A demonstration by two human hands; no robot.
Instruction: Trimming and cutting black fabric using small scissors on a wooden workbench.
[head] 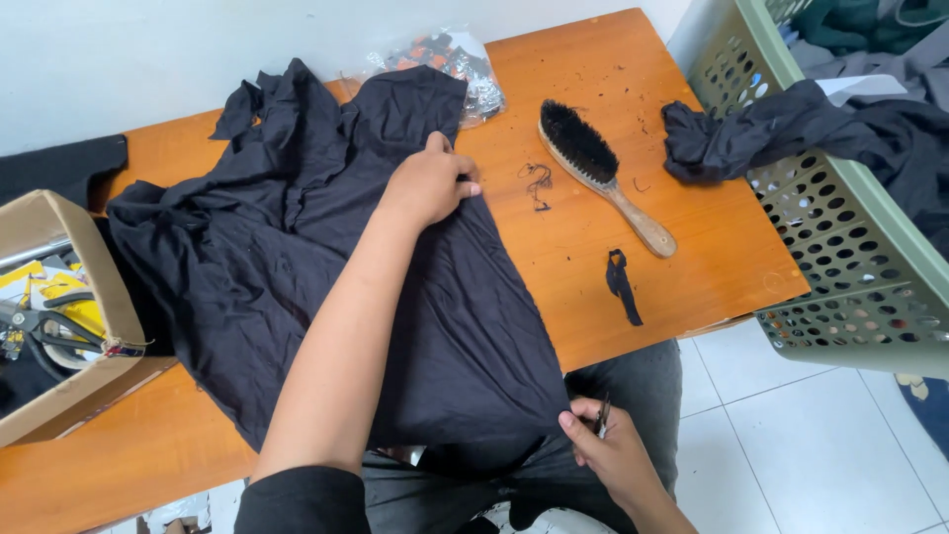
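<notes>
A crumpled black garment [297,247] lies spread over the orange wooden table [593,89], its lower edge hanging off the near side. My left hand [430,183] presses flat on the garment near its right edge, fingers together. My right hand [605,445] is below the table edge at the garment's lower right corner, pinching the fabric and gripping small metal thread snips [602,417]. A loose black fabric strip [623,287] lies on the table to the right of the garment.
A wooden brush with black bristles [598,168] and a tangle of thread [537,184] lie right of the garment. A green perforated laundry basket [850,257] with dark clothes stands at right. A cardboard box with tools [59,316] is left; a plastic bag [455,59] sits behind.
</notes>
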